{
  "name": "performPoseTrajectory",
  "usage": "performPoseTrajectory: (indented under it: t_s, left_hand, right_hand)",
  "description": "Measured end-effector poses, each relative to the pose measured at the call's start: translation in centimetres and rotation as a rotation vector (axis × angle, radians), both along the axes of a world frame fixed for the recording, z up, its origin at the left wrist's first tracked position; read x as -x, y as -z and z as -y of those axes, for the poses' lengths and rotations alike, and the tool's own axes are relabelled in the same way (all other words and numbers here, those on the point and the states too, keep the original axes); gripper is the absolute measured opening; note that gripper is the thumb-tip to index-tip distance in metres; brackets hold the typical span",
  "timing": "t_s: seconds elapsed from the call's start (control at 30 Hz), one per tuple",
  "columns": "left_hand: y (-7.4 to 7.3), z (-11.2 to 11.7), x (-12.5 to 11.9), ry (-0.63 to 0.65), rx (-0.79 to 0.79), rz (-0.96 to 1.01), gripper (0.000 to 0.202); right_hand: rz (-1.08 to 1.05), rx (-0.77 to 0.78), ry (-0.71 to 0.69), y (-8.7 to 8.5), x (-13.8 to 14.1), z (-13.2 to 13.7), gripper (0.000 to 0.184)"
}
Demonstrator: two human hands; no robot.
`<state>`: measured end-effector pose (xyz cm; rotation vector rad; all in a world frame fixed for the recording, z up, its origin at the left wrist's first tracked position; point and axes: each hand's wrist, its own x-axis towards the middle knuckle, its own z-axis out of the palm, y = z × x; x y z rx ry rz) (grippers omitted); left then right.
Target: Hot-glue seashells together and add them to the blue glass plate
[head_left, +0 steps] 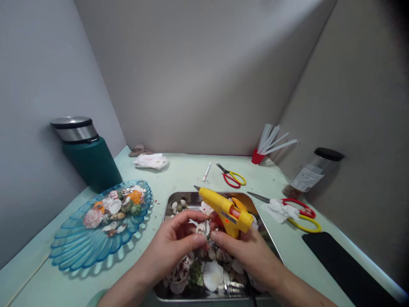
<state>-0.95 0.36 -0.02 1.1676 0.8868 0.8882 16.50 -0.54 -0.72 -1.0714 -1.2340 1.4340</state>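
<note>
My left hand (174, 241) pinches a small pale shell (204, 228) between thumb and fingertips, above a metal tray (169, 204) holding several shells and pebbles. My right hand (246, 251) grips the handle of a yellow glue gun (225, 209), whose nozzle points up and to the left, and its fingertips also touch the same shell. Both hands meet over the middle of the tray.
A blue glass shell-shaped dish (79, 247) with several shells lies at the left, a green flask (87, 155) behind it. Red-yellow scissors (232, 177), a second pair (302, 213) on tissue, a red cup of glue sticks (258, 157), a jar (311, 172) and a black phone (345, 266) sit to the right.
</note>
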Motion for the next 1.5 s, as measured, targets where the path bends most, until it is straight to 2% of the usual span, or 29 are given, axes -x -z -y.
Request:
performPoseTrajectory:
  t_s: [0.27,0.4,0.57,0.73,1.2,1.5]
  left_hand:
    - [0.03,-0.12,-0.04,-0.014,-0.051,-0.022,0.031]
    - [0.18,-0.1,0.0,-0.024,-0.078,-0.026,0.032]
    - [0.3,0.01,0.02,-0.027,-0.036,-0.048,0.034]
    - [0.17,0.06,-0.09,-0.02,-0.016,-0.056,0.034]
    - [-0.45,0.05,-0.37,-0.019,0.048,0.011,0.035]
    - [-0.07,-0.01,-0.21,-0.013,0.049,0.041,0.032]
  right_hand:
    - [0.083,-0.095,0.002,-1.0,-0.17,0.15,0.021]
    - [0.175,-0.161,0.017,-0.78,-0.39,0.29,0.023]
    - [0.263,-0.266,0.012,-0.41,-0.49,0.39,0.023]
    - [0.316,-0.335,0.025,-0.56,-0.49,0.46,0.013]
    - [0.387,-0.382,0.005,-0.39,-0.6,0.49,0.012]
    - [0.405,-0.371,0.017,-0.33,-0.55,0.4,0.017]
